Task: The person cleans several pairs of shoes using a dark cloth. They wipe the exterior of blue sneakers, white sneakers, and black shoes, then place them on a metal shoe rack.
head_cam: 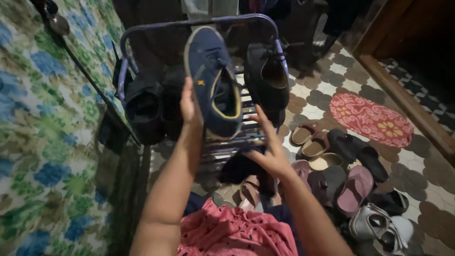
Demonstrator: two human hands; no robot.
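Over rack [246,21], left hand [189,106] clasping blue shoe [213,80]

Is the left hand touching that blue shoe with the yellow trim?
Touching. The head view shows the left hand pressed against the side of the blue shoe, holding it up above the shoe rack. The right hand sits lower, spread open.

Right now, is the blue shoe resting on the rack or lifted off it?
Lifted. The left hand holds the blue shoe up, toe upward, in front of the metal shoe rack; the right hand reaches beneath it.
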